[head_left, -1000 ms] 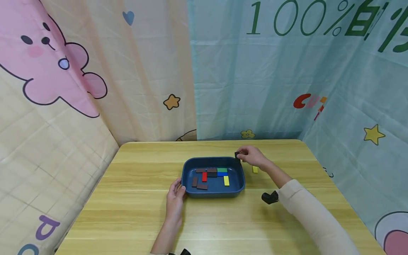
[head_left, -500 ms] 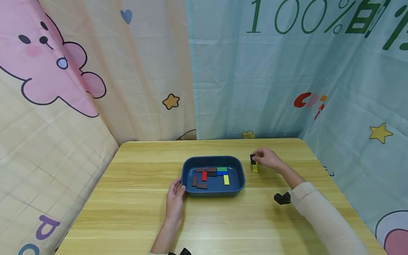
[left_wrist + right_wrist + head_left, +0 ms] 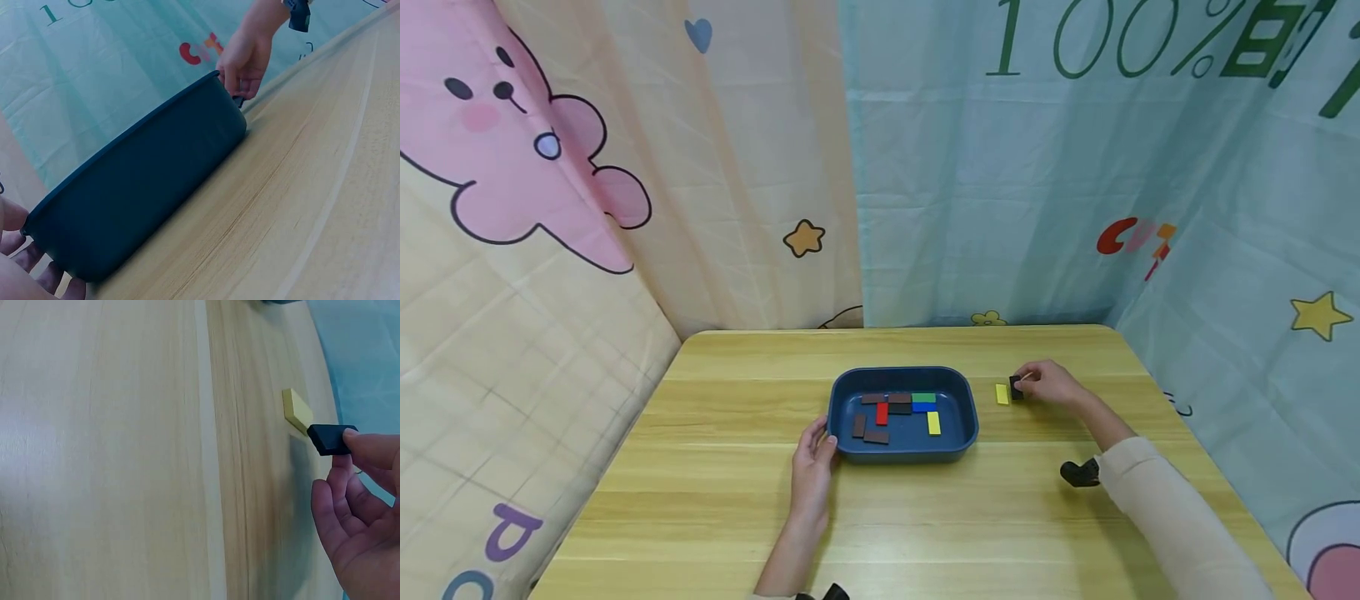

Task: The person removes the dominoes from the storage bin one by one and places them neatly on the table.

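Observation:
My right hand (image 3: pixel 1051 385) pinches a small black block (image 3: pixel 331 439) between thumb and fingertips, just above the table. Right beside it, a yellow block (image 3: pixel 1002 394) lies flat on the tabletop. At the left end of a dark blue rectangular tray (image 3: pixel 904 457), my left hand (image 3: pixel 812 467) grips the rim and end wall. In the left wrist view its fingers (image 3: pixel 50 275) lie against the tray's end. Flat blocks rest inside the tray: several brown ones (image 3: pixel 876 437), a red one (image 3: pixel 882 414), a green one (image 3: pixel 923 397), a blue one (image 3: pixel 923 407) and another yellow one (image 3: pixel 933 423).
The tray stands on a light wooden table (image 3: pixel 700 483) with rounded far corners. Printed curtains (image 3: pixel 985 183) hang behind and along both sides. A black wrist-worn device (image 3: pixel 1080 473) sits at the right sleeve's cuff.
My right hand has carried the black block rightward from the tray's far right corner, past the yellow block, and lowered it on that block's right side. The left hand stays at the tray.

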Demonstrator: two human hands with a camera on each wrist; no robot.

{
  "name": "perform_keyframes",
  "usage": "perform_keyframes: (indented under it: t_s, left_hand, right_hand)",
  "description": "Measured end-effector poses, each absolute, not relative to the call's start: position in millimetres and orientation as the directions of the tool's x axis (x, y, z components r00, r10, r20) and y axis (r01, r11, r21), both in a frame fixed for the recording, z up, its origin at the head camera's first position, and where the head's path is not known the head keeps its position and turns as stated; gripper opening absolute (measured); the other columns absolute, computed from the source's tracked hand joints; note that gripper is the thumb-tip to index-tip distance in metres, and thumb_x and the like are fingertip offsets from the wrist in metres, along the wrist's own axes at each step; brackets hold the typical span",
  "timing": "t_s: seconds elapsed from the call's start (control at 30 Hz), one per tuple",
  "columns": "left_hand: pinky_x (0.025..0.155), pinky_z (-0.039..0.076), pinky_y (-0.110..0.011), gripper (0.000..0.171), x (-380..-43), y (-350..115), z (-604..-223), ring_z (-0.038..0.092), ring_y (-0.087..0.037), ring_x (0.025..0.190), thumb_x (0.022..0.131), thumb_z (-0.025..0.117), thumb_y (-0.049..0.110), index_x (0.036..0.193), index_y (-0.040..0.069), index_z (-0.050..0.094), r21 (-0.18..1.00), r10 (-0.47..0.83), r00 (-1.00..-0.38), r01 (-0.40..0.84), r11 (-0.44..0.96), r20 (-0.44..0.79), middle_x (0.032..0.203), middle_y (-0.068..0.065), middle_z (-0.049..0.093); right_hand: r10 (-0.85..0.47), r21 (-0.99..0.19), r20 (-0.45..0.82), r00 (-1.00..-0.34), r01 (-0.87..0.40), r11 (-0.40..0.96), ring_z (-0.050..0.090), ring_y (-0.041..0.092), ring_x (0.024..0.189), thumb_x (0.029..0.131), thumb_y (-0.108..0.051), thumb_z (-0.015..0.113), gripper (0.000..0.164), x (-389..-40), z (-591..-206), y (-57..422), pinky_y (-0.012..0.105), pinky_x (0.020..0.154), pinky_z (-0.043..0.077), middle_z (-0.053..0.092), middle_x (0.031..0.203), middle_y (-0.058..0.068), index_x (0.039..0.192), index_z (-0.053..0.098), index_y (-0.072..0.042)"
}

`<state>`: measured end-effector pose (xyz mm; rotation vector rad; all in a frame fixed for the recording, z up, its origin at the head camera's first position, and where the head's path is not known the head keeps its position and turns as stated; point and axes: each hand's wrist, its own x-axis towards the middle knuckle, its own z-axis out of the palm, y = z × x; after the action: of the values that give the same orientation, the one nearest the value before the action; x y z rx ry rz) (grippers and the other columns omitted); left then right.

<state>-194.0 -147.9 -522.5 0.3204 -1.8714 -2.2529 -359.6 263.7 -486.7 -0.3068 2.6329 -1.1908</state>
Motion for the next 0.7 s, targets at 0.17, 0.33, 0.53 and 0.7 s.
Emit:
perform_keyframes:
  t_s: [0.17, 0.33, 0.53, 0.7]
  left_hand:
    - [0.114, 0.038, -0.045, 0.043, -195.8, -148.6, -523.5, 0.043, -0.037, 0.142, 0.109, 0.048, 0.005, 0.151, -0.002, 0.043, 0.985, -0.287, -0.957, 0.007, -0.172, -0.043, 0.156, -0.024, 0.042]
    - [0.114, 0.037, -0.045, 0.043, -194.7, -147.8, -523.1, 0.043, -0.036, 0.142, 0.109, 0.048, 0.006, 0.152, -0.001, 0.042, 0.985, -0.284, -0.958, 0.003, -0.172, -0.047, 0.156, -0.023, 0.042]
    - [0.114, 0.038, -0.046, 0.044, -194.4, -147.4, -523.0, 0.043, -0.036, 0.142, 0.109, 0.047, 0.005, 0.152, -0.001, 0.042, 0.986, -0.279, -0.96, 0.016, -0.169, -0.032, 0.156, -0.024, 0.042]
    - [0.114, 0.039, -0.043, 0.044, -194.0, -148.0, -523.2, 0.043, -0.036, 0.142, 0.108, 0.048, 0.004, 0.152, -0.002, 0.042, 0.984, -0.278, -0.96, 0.019, -0.175, -0.031, 0.156, -0.023, 0.042]
  right_hand:
    - [-0.283, -0.757, -0.131, -0.95, -0.089, 0.648, 0.065, 0.029, 0.09, 0.103, -0.008, 0.061, 0.031, -361.0, -492.9, 269.9, 0.041, 0.077, 0.058, 0.067, 0.105, 0.021, 0.126, 0.06, 0.014]
    - [-0.301, -0.731, -0.115, -0.947, -0.124, 0.671, 0.062, 0.025, 0.082, 0.103, -0.008, 0.061, 0.03, -361.2, -495.6, 271.2, 0.036, 0.069, 0.055, 0.068, 0.1, 0.018, 0.124, 0.062, 0.014]
    - [-0.296, -0.689, -0.1, -0.95, -0.149, 0.71, 0.059, 0.022, 0.074, 0.103, -0.009, 0.062, 0.027, -362.3, -496.0, 272.0, 0.033, 0.064, 0.051, 0.067, 0.093, 0.013, 0.12, 0.065, 0.012]
    - [-0.298, -0.671, -0.11, -0.948, -0.15, 0.726, 0.057, 0.021, 0.074, 0.103, -0.01, 0.063, 0.027, -363.2, -497.8, 274.0, 0.033, 0.064, 0.049, 0.066, 0.092, 0.011, 0.119, 0.066, 0.01]
